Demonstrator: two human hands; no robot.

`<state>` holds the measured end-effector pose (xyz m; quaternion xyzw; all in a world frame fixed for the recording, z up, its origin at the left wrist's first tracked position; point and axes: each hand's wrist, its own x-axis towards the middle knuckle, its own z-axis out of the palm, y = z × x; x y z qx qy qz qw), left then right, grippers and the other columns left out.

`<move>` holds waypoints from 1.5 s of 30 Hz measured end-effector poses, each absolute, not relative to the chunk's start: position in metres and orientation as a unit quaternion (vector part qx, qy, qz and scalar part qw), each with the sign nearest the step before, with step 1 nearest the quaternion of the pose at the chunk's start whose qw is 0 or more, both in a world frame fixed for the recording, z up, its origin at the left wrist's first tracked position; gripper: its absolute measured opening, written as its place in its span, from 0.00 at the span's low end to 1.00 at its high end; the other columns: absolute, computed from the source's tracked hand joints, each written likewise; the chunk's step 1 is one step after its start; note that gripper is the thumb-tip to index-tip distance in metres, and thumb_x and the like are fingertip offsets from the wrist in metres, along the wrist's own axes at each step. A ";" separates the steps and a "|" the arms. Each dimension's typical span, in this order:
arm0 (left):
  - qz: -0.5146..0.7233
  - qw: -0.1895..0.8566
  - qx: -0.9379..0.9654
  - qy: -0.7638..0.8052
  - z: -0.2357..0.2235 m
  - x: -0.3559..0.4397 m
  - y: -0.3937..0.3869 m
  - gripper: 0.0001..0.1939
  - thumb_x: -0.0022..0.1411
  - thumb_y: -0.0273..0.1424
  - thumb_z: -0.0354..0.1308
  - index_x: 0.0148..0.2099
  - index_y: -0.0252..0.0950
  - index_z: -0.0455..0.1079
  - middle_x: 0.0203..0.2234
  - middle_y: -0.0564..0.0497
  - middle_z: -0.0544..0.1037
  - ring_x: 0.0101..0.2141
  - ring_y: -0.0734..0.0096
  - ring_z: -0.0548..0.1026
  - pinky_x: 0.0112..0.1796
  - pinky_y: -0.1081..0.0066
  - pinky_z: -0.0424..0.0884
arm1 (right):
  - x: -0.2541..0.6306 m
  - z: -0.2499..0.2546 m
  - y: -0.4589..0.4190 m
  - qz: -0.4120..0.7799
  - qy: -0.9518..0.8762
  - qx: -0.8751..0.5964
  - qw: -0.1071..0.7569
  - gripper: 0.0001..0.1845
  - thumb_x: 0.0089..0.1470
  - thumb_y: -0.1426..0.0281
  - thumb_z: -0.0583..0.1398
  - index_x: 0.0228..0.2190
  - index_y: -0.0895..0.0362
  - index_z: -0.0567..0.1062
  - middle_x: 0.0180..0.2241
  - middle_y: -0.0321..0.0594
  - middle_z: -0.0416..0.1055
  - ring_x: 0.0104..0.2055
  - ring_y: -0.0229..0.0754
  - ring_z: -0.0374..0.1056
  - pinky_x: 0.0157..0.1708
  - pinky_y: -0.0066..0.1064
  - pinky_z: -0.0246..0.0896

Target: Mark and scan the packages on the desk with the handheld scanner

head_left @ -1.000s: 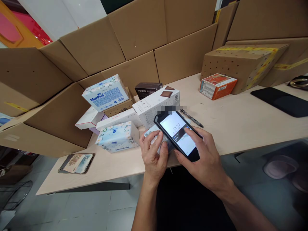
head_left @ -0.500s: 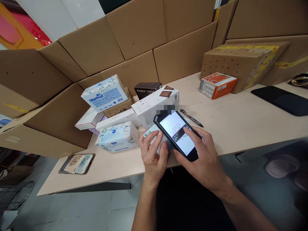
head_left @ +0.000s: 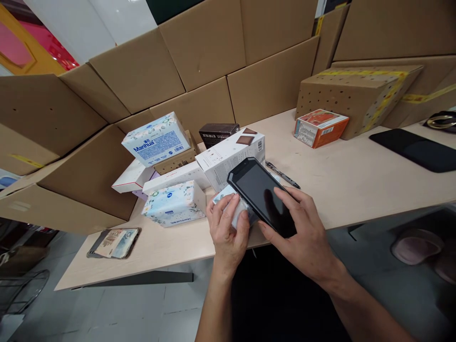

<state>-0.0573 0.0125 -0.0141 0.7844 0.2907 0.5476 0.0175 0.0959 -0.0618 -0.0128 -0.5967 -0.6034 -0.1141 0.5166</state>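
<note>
A black smartphone (head_left: pixel 256 185) with a dark screen tilts above the front edge of the table. My right hand (head_left: pixel 302 228) grips its lower right end, thumb at the bottom and fingers along the side. My left hand (head_left: pixel 228 228) is closed beside the phone's left edge, thumb and fingertips drawn together; what they hold, if anything, is hard to make out. Partly hidden behind those fingers and beneath the phone lies a light blue and white pack (head_left: pixel 226 192). Just beyond the phone stands a white box (head_left: pixel 231 159), with a pen (head_left: pixel 283 175) to its right.
Tissue packs (head_left: pixel 174 204) and stacked boxes (head_left: pixel 174 161) stand on the left, a dark box (head_left: pixel 217 133) behind. Banknotes (head_left: pixel 117 242) lie at the front left. An orange box (head_left: pixel 320 129) and a black flat object (head_left: pixel 415 149) are on the right. Cardboard walls (head_left: pixel 203 47) enclose the back.
The phone's screen has gone from lit, showing a clock at 15:23, to dark. Both hands keep nearly the same place.
</note>
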 end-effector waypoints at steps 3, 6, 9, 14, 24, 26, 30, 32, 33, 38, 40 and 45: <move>0.547 0.015 0.784 0.294 -0.014 -0.057 0.012 0.21 0.67 0.26 0.58 0.61 0.41 0.69 0.50 0.45 0.78 0.51 0.64 0.75 0.60 0.53 0.61 | 0.098 -0.012 -0.062 -0.115 -0.605 -0.591 0.520 0.35 0.55 0.65 0.66 0.61 0.59 0.65 0.55 0.55 0.66 0.59 0.54 0.66 0.57 0.49 0.69; 0.547 0.016 0.784 0.293 -0.014 -0.058 0.012 0.21 0.67 0.26 0.58 0.61 0.41 0.68 0.49 0.45 0.79 0.51 0.63 0.75 0.59 0.53 0.63 | 0.106 -0.011 -0.062 -0.129 -0.597 -0.595 0.522 0.35 0.55 0.66 0.66 0.61 0.57 0.64 0.55 0.55 0.67 0.59 0.54 0.66 0.57 0.50 0.69; 0.547 0.015 0.785 0.291 -0.014 -0.058 0.012 0.22 0.67 0.27 0.59 0.62 0.42 0.68 0.49 0.45 0.79 0.51 0.63 0.75 0.59 0.52 0.63 | 0.123 -0.012 -0.062 -0.152 -0.575 -0.615 0.517 0.37 0.54 0.65 0.67 0.62 0.55 0.64 0.55 0.54 0.68 0.58 0.55 0.67 0.58 0.52 0.68; 0.546 0.017 0.786 0.290 -0.014 -0.059 0.013 0.22 0.67 0.27 0.59 0.62 0.43 0.68 0.50 0.46 0.78 0.50 0.63 0.75 0.59 0.51 0.63 | 0.172 -0.022 -0.065 -0.218 -0.519 -0.675 0.476 0.39 0.52 0.60 0.68 0.63 0.54 0.66 0.54 0.54 0.70 0.57 0.59 0.68 0.57 0.54 0.68; 0.574 0.102 0.751 0.312 -0.020 -0.057 0.012 0.28 0.66 0.31 0.61 0.67 0.48 0.63 0.61 0.43 0.65 0.62 0.55 0.64 0.58 0.52 0.66 | 0.251 -0.037 -0.069 -0.164 -0.467 -0.789 0.365 0.37 0.53 0.50 0.59 0.62 0.46 0.66 0.52 0.53 0.67 0.59 0.78 0.63 0.50 0.75 0.61; 0.568 0.134 0.738 0.338 -0.017 -0.057 0.011 0.33 0.65 0.36 0.63 0.69 0.49 0.59 0.64 0.42 0.59 0.66 0.51 0.58 0.61 0.49 0.63 | 0.259 -0.036 -0.069 -0.135 -0.460 -0.806 0.347 0.37 0.53 0.50 0.58 0.62 0.44 0.65 0.53 0.53 0.67 0.59 0.82 0.61 0.47 0.78 0.60; 0.515 0.178 0.733 0.407 -0.010 -0.058 0.009 0.45 0.58 0.43 0.68 0.71 0.49 0.51 0.67 0.41 0.54 0.69 0.46 0.52 0.65 0.45 0.54 | 0.268 -0.034 -0.069 -0.090 -0.439 -0.839 0.309 0.36 0.53 0.49 0.60 0.60 0.48 0.67 0.51 0.57 0.69 0.57 0.86 0.61 0.46 0.80 0.59; 0.491 0.205 0.729 0.430 -0.010 -0.058 0.008 0.47 0.56 0.42 0.70 0.72 0.49 0.50 0.67 0.42 0.56 0.68 0.46 0.55 0.65 0.46 0.57 | 0.267 -0.031 -0.069 -0.099 -0.439 -0.843 0.295 0.35 0.55 0.49 0.60 0.60 0.50 0.68 0.54 0.60 0.67 0.60 0.87 0.57 0.48 0.81 0.57; 0.491 0.219 0.724 0.432 -0.010 -0.058 0.007 0.46 0.56 0.42 0.70 0.71 0.49 0.51 0.67 0.42 0.58 0.67 0.47 0.58 0.64 0.47 0.60 | 0.264 -0.029 -0.068 -0.116 -0.445 -0.838 0.294 0.35 0.56 0.49 0.60 0.60 0.52 0.68 0.56 0.62 0.65 0.62 0.87 0.55 0.50 0.80 0.56; 0.577 0.211 0.711 0.342 -0.019 -0.060 0.005 0.42 0.55 0.36 0.71 0.69 0.46 0.58 0.60 0.42 0.68 0.60 0.53 0.69 0.58 0.57 0.69 | 0.231 -0.003 -0.061 -0.050 -0.608 -0.694 0.383 0.35 0.58 0.53 0.61 0.63 0.49 0.64 0.60 0.53 0.64 0.57 0.62 0.68 0.57 0.59 0.65; 0.599 0.214 0.723 0.269 -0.019 -0.062 0.006 0.42 0.54 0.36 0.71 0.68 0.45 0.59 0.57 0.43 0.70 0.57 0.54 0.71 0.57 0.57 0.70 | 0.214 0.009 -0.057 0.119 -0.671 -0.610 0.403 0.43 0.54 0.52 0.66 0.66 0.44 0.58 0.60 0.47 0.65 0.43 0.48 0.74 0.46 0.47 0.75; 0.598 0.320 0.712 0.180 -0.013 -0.067 0.005 0.40 0.56 0.41 0.69 0.68 0.43 0.60 0.54 0.43 0.73 0.53 0.55 0.74 0.53 0.58 0.73 | 0.185 0.025 -0.052 0.356 -0.690 -0.483 0.406 0.61 0.40 0.56 0.74 0.69 0.43 0.52 0.51 0.42 0.75 0.41 0.49 0.76 0.35 0.36 0.77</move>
